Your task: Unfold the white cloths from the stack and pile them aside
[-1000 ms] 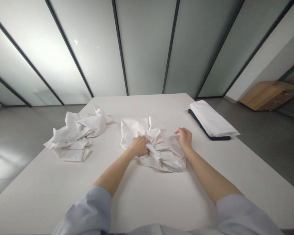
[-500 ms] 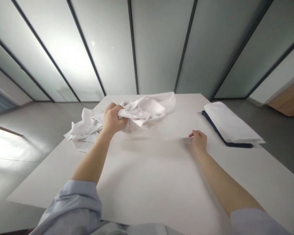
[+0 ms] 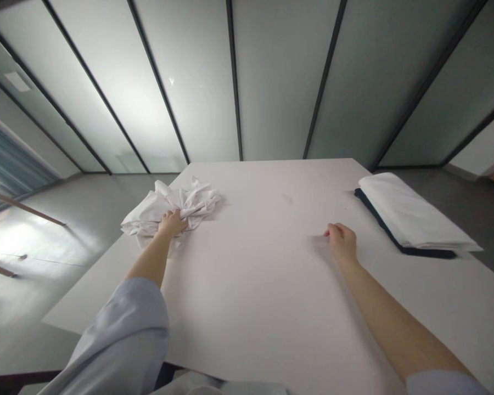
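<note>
At the left side of the table lies a heap of crumpled white cloth (image 3: 152, 211), its folds bunched up. My left hand (image 3: 173, 223) is on its near side, fingers curled into the fabric; the fingertips are partly hidden in the folds. What kind of cloth or garment it is, I cannot make out. Over the middle right of the table, my right hand (image 3: 342, 241) is closed in a loose fist with nothing visible in it. The nearest item to it is a folded white cloth (image 3: 411, 211), to its right, lying on a dark navy folded cloth (image 3: 428, 253).
The white table (image 3: 255, 307) spreads out in front of me. Frosted glass panels (image 3: 275, 82) with dark frames stand beyond its far edge. Grey floor (image 3: 119, 192) shows on both sides, with brown bars low at the left.
My left hand has moved left and down, bringing the lifted white cloth onto the crumpled heap. My right hand stays almost where it was. The view has shifted slightly left.
</note>
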The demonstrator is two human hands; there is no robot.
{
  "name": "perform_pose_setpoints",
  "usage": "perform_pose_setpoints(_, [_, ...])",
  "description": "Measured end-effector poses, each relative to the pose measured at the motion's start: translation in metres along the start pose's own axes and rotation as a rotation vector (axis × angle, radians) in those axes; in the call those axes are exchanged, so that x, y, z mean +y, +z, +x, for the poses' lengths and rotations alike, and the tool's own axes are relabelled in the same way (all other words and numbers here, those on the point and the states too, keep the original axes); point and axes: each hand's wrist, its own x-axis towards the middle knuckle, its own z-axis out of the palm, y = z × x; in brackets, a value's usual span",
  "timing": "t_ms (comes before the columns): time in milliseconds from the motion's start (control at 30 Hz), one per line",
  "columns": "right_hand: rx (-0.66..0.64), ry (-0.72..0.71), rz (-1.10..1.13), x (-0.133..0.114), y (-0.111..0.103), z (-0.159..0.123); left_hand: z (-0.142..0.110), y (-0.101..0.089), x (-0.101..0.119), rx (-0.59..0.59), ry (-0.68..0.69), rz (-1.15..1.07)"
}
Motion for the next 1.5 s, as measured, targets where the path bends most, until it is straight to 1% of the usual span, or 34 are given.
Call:
perform_pose_setpoints(67, [-0.010,-0.010,0.002,0.001,0.000,0.000,-0.004,0.007,0.007,-0.001,-0.060,-0.018])
perform_pose_setpoints(100, [-0.015,-0.014,0.001,0.001,0.001,0.000,-0.007,0.007,0.013,0.024,-0.086,-0.033])
perform_pose_setpoints(133, [-0.018,-0.018,-0.002,0.002,0.001,0.001,-0.012,0.007,0.021,0.081,-0.089,-0.055])
perform_pose_setpoints(167, [-0.020,-0.023,-0.005,0.003,0.001,0.001,-0.018,0.006,0.031,0.153,-0.059,-0.079])
perform_pose_setpoints(200, [-0.022,-0.029,-0.008,0.005,0.002,0.001,-0.026,0.007,0.042,0.235,0.016,-0.108])
perform_pose_setpoints(233, [-0.024,-0.038,-0.011,0.006,0.002,0.002,-0.033,0.010,0.054,0.297,0.131,-0.138])
perform_pose_setpoints(267, [-0.024,-0.046,-0.013,0.007,0.003,0.002,-0.041,0.014,0.067,0.308,0.265,-0.164])
perform_pose_setpoints(300, [-0.025,-0.052,-0.014,0.008,0.003,0.002,-0.047,0.020,0.081,0.264,0.383,-0.182])
perform_pose_setpoints(333, [-0.024,-0.054,-0.016,0.008,0.003,0.003,-0.053,0.027,0.095,0.169,0.468,-0.188])
perform_pose_setpoints(367, [-0.022,-0.053,-0.016,0.009,0.004,0.003,-0.058,0.035,0.110,0.042,0.523,-0.184])
perform_pose_setpoints(400, [-0.019,-0.052,-0.013,0.009,0.004,0.002,-0.061,0.042,0.124,-0.082,0.557,-0.173])
perform_pose_setpoints(433, [-0.017,-0.050,-0.005,0.009,0.004,0.002,-0.065,0.049,0.138,-0.179,0.570,-0.156])
perform_pose_setpoints(467, [-0.017,-0.048,0.007,0.010,0.004,0.002,-0.067,0.055,0.150,-0.227,0.571,-0.140])
perform_pose_setpoints(500, [-0.013,-0.047,0.021,0.010,0.005,0.001,-0.070,0.061,0.161,-0.222,0.564,-0.129])
perform_pose_setpoints(567, [0.028,-0.037,0.052,0.011,0.006,0.002,-0.074,0.071,0.177,-0.095,0.538,-0.128])
perform_pose_setpoints(600, [0.077,-0.024,0.066,0.012,0.005,0.004,-0.076,0.075,0.181,-0.024,0.536,-0.136])
perform_pose_setpoints(667, [0.208,0.008,0.089,0.012,0.002,0.012,-0.078,0.081,0.182,0.061,0.566,-0.161])
perform_pose_setpoints(733, [0.345,0.023,0.092,0.012,-0.010,0.026,-0.077,0.085,0.179,0.066,0.600,-0.196])
perform_pose_setpoints(767, [0.399,0.013,0.077,0.013,-0.020,0.035,-0.076,0.087,0.176,0.056,0.608,-0.218])
perform_pose_setpoints(833, [0.503,-0.038,-0.011,0.015,-0.047,0.055,-0.073,0.088,0.172,0.045,0.604,-0.261])
perform_pose_setpoints(900, [0.599,-0.105,-0.168,0.022,-0.082,0.076,-0.071,0.089,0.171,0.050,0.605,-0.284])
perform_pose_setpoints(933, [0.647,-0.100,-0.269,0.028,-0.101,0.086,-0.070,0.090,0.171,0.057,0.607,-0.287])
perform_pose_setpoints(967, [0.677,-0.057,-0.366,0.034,-0.120,0.095,-0.070,0.090,0.171,0.064,0.608,-0.286])
perform_pose_setpoints(1000, [0.675,0.016,-0.445,0.041,-0.138,0.102,-0.070,0.090,0.172,0.070,0.608,-0.284])
perform_pose_setpoints(1067, [0.596,0.164,-0.527,0.053,-0.166,0.112,-0.071,0.091,0.173,0.073,0.607,-0.283])
perform_pose_setpoints(1133, [0.515,0.223,-0.552,0.061,-0.183,0.115,-0.071,0.091,0.173,0.071,0.604,-0.285])
perform_pose_setpoints(1200, [0.464,0.190,-0.604,0.061,-0.188,0.115,-0.071,0.092,0.173,0.070,0.605,-0.287])
perform_pose_setpoints(1300, [0.450,0.013,-0.737,0.046,-0.177,0.112,-0.070,0.092,0.173,0.075,0.611,-0.289])
perform_pose_setpoints(1367, [0.444,-0.130,-0.768,0.030,-0.160,0.109,-0.070,0.092,0.173,0.075,0.608,-0.288])
perform_pose_setpoints(1400, [0.415,-0.186,-0.755,0.022,-0.149,0.106,-0.070,0.091,0.174,0.073,0.604,-0.287])
perform_pose_setpoints(1433, [0.370,-0.233,-0.721,0.015,-0.136,0.102,-0.070,0.091,0.174,0.072,0.600,-0.283])
perform_pose_setpoints(1500, [0.201,-0.291,-0.631,0.003,-0.105,0.088,-0.071,0.091,0.174,0.072,0.600,-0.278])
